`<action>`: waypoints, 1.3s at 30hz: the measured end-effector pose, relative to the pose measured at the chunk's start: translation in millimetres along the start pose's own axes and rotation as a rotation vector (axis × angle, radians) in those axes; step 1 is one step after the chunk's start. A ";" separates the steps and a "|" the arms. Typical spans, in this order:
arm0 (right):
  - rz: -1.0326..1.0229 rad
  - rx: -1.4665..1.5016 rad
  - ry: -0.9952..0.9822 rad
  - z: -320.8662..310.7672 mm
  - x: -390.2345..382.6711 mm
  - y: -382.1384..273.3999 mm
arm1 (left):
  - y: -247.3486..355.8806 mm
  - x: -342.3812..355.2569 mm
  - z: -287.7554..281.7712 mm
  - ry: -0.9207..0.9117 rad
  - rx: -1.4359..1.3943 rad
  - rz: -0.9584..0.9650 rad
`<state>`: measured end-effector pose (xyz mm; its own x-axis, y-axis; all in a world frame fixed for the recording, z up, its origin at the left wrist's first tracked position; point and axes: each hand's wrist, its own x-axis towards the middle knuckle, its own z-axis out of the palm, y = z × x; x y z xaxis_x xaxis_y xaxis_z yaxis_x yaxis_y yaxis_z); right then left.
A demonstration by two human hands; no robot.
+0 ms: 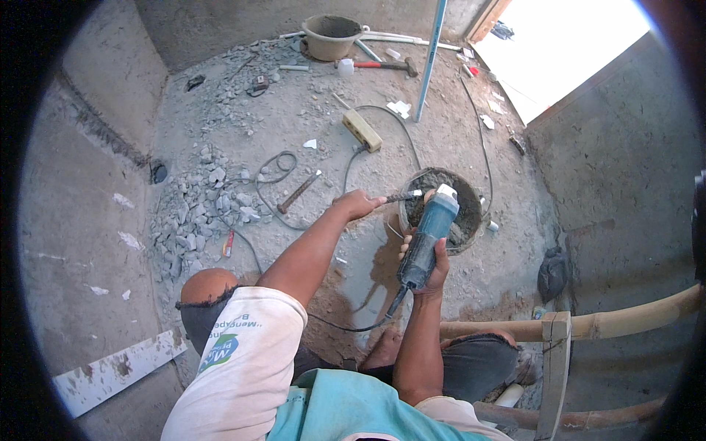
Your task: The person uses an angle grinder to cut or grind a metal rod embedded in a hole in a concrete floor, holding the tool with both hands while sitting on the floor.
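My right hand (434, 268) is wrapped round the blue-grey body of an angle grinder (434, 228). The grinder's head points away from me, and its disc cannot be made out. In my left hand (359, 204), fingers closed, is a dark, ribbed metal bar (401, 197) with a bright tip. That tip lies just left of the grinder's head; whether they touch I cannot tell. Beneath both tools stands a round bucket (479, 224) of wet grey mortar. A black cord (346, 328) runs from the grinder's rear end. Another bar (299, 192) with a bright tip lies on the floor.
A yellowish extension socket (362, 131) with cables lies ahead. Farther off are a hammer (386, 66), a basin (331, 48) and an upright blue pipe (432, 62). Broken rubble (187, 228) covers the left floor. Bamboo poles (632, 312) on a wooden post (553, 375) stand at right.
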<state>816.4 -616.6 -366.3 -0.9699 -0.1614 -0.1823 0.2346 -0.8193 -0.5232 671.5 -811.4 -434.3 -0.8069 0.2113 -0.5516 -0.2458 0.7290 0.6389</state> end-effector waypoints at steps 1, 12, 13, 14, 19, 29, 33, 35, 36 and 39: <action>0.001 0.002 0.002 -0.2 0.5 0.7 | -0.3 0.1 0.2 0.003 -0.004 -0.005; 0.074 -0.007 -0.004 -3.1 8.0 6.8 | -0.3 -5.0 1.3 0.106 -0.033 0.065; 0.081 -0.002 0.004 -0.6 8.0 7.5 | -0.9 -4.8 -0.1 0.100 -0.029 0.058; 0.085 0.002 0.013 1.9 8.0 7.2 | 1.3 -6.2 -1.4 0.094 -0.025 0.053; 0.075 -0.040 0.026 0.7 10.2 8.3 | 6.0 -11.0 -2.4 0.082 -0.041 0.058; 0.075 -0.066 0.021 0.1 13.6 5.8 | 8.1 -12.8 -4.8 0.084 -0.005 0.036; 0.076 -0.031 0.027 0.9 14.4 5.8 | 3.9 -8.3 -2.2 0.089 0.007 0.073; 0.068 -0.030 0.026 2.0 14.6 5.4 | 5.0 -9.8 -3.0 0.083 0.012 0.052; 0.064 -0.030 0.024 2.8 14.7 5.5 | 3.9 -9.2 -2.0 0.093 0.010 0.043; 0.070 -0.021 0.004 0.2 14.5 6.0 | 3.6 -9.0 -0.5 0.103 0.000 0.026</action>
<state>803.8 -624.0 -371.9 -0.9509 -0.2152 -0.2223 0.3029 -0.7943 -0.5267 677.6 -811.0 -426.7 -0.8639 0.1626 -0.4767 -0.2240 0.7237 0.6527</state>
